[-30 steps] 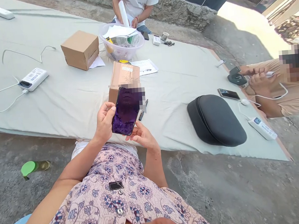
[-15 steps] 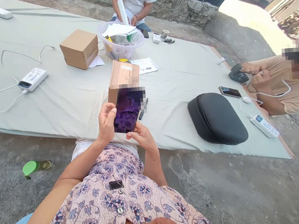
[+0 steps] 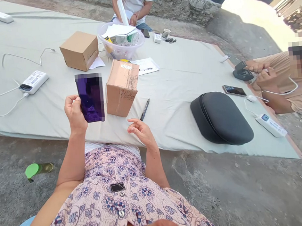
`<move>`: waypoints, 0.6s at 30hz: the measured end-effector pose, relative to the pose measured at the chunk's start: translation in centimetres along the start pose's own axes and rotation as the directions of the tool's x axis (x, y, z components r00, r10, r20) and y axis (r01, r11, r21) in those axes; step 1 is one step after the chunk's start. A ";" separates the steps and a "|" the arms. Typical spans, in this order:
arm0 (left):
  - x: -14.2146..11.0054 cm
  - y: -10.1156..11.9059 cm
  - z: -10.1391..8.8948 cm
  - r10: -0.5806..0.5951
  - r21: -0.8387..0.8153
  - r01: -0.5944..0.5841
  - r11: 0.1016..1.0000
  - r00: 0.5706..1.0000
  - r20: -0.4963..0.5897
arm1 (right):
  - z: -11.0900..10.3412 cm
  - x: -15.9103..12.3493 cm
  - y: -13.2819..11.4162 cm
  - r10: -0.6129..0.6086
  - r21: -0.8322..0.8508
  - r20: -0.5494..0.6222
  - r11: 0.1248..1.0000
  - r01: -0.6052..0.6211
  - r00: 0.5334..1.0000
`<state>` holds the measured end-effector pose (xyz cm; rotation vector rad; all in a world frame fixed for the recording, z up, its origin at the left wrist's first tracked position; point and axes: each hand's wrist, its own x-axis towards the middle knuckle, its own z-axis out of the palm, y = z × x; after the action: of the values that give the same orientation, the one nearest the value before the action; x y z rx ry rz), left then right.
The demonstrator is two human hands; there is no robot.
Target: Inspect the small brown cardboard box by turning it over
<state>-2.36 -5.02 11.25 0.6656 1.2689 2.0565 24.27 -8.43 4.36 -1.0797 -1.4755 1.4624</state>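
Observation:
My left hand (image 3: 75,112) is closed on the left edge of a smartphone (image 3: 90,104), thumb in front. The phone is held up over the table, its dark glossy screen showing purple reflections; its top and right edges are pixelated. My right hand (image 3: 141,130) holds nothing, fingers apart and slightly curled, near the table's front edge. Just beyond it lies a black pen (image 3: 144,109). A cardboard box (image 3: 121,98) with scribbled lines stands between the phone and the pen.
Another cardboard box (image 3: 78,50) and a plastic basin (image 3: 121,51) stand farther back. A black case (image 3: 221,118) lies right, a white power bank (image 3: 34,82) with cables left. Two people sit at the table's far and right sides. A green-lidded bottle (image 3: 35,169) is on the ground.
My left hand has carried the phone left and a little up. My right hand has let go of it and stayed near the same place. The scribbled box and pen are now uncovered.

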 end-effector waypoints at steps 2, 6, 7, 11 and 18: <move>2.1 -0.2 -1.5 -0.031 0.123 0.045 0.991 0.992 -0.120 | -0.2 0.4 0.3 0.037 -0.001 -0.046 0.999 -0.037 0.998; 4.7 -1.5 -4.5 -0.093 0.325 0.170 0.930 0.966 -0.241 | -0.4 1.0 0.9 0.086 -0.013 -0.106 0.996 -0.087 0.991; 5.1 -2.0 -5.1 -0.115 0.342 0.199 0.919 0.961 -0.250 | -0.5 1.1 1.1 0.091 -0.018 -0.116 0.995 -0.094 0.989; 5.9 -3.4 -6.8 -0.207 0.389 0.307 0.869 0.938 -0.278 | -0.7 1.3 1.9 0.112 -0.026 -0.134 0.993 -0.116 0.985; 6.2 -3.9 -7.5 -0.182 0.684 0.291 0.669 0.956 -0.229 | -0.7 1.6 3.0 0.118 -0.037 -0.141 0.992 -0.124 0.983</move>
<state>-10.85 -3.64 5.22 0.6315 2.1553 1.3627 24.54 -6.76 1.30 -1.2924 -1.3712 1.4119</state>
